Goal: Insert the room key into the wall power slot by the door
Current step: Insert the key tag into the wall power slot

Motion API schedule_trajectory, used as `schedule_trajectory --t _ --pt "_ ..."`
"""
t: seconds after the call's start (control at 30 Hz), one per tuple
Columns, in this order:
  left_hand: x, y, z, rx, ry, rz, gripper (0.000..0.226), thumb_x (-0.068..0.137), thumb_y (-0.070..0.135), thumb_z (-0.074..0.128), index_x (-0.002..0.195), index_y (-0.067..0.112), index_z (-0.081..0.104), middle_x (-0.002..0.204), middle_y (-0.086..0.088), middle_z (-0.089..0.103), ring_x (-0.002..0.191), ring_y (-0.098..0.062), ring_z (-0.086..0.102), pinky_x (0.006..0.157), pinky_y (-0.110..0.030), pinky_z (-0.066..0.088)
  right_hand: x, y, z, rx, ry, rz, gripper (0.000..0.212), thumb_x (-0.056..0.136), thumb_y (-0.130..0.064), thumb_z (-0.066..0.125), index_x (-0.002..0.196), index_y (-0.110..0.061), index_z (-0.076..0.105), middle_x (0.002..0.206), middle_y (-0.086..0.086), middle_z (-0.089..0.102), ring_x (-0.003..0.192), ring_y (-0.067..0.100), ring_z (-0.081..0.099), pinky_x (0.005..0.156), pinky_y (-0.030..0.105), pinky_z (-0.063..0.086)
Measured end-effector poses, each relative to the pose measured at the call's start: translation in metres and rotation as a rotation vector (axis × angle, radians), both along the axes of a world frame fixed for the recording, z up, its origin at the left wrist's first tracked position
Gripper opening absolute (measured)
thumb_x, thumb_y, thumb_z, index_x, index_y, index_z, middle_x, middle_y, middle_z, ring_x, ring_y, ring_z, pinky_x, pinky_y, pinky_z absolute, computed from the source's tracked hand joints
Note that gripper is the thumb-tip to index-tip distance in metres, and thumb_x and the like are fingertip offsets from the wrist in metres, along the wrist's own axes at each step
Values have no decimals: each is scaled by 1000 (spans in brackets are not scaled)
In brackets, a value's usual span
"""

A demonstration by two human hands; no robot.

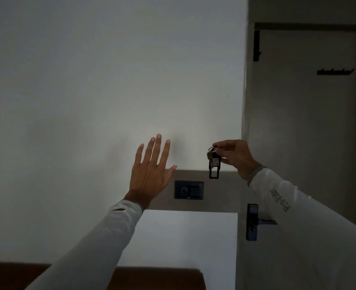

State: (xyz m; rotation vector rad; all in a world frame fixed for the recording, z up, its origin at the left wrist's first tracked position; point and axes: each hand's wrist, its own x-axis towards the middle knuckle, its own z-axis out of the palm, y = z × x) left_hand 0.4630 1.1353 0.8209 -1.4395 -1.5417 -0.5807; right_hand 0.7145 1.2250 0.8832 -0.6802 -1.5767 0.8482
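My right hand (234, 156) pinches the metal ring of the room key (213, 165), whose black rectangular tag hangs down freely in front of the wall. Below and to the left of the tag, a dark wall panel (189, 190) with a round dial and a square part sits on a grey strip of wall. My left hand (151, 173) is raised flat with fingers spread, just left of the panel, and holds nothing. Both arms wear white long sleeves.
The door (311, 143) stands to the right in dim light, with a black lock plate and lever handle (253, 222) and a row of coat hooks (335, 71) higher up. A brown wooden surface (162, 278) lies at the bottom edge.
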Motion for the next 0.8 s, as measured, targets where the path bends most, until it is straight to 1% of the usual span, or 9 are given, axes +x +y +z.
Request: schedule_trajectory --t 0.1,0.2,0.3,0.43,0.57,0.63,0.73,0.77,0.8 --pt "5 30 -5 3 2 29 76 104 59 26 163 10 27 170 -22 28 155 -38 32 125 -58 33 5 39 -7 -12 -8 13 20 88 8 63 106 3 71 101 20 71 90 27 71 80 34 60" --pt "8 59 -11 -12 -8 53 78 103 60 24 163 11 26 170 -22 26 156 -38 30 125 -59 32 6 75 -15 -5 -13 40 20 88 8 64 108 9 69 99 21 72 77 19 74 68 27 62" --pt "12 88 -18 -22 -29 73 79 102 60 23 163 11 27 170 -23 27 155 -39 31 125 -60 33 5 111 -21 6 -31 50 22 88 8 65 109 10 69 109 27 72 90 30 73 82 38 60" --pt "6 126 -28 -35 -26 84 79 102 59 22 163 10 27 170 -23 26 156 -39 30 125 -59 31 -6 154 -31 29 -68 49 21 86 7 66 107 9 70 108 30 72 101 37 71 89 48 60" --pt "-13 167 -38 -46 -42 110 79 102 61 22 163 11 27 170 -22 26 156 -38 30 125 -59 32 -33 200 -43 66 -113 33 18 84 6 68 100 1 73 93 19 72 90 29 70 77 38 61" --pt "-27 190 -48 -47 -32 106 78 103 61 23 162 10 31 169 -23 30 155 -38 33 124 -59 35 -52 224 -54 95 -127 9 17 83 6 69 95 -4 74 87 14 71 85 25 69 74 37 62" --pt "-47 223 -65 -60 -21 89 78 105 60 17 159 8 38 166 -25 36 152 -40 38 121 -60 39 -76 256 -78 123 -126 -19 17 81 5 70 88 -10 75 79 3 71 76 16 67 57 20 58" --pt "-54 235 -71 -57 -17 85 77 106 60 18 158 8 38 165 -25 37 151 -41 39 121 -60 39 -82 267 -87 140 -130 -28 17 81 5 70 87 -11 75 78 2 72 75 15 67 55 17 56" --pt "-61 247 -79 -52 -7 80 76 106 59 21 158 7 38 165 -25 37 151 -40 39 121 -60 39 -88 276 -95 152 -131 -32 17 82 5 70 87 -10 75 80 3 73 76 16 68 59 18 57"
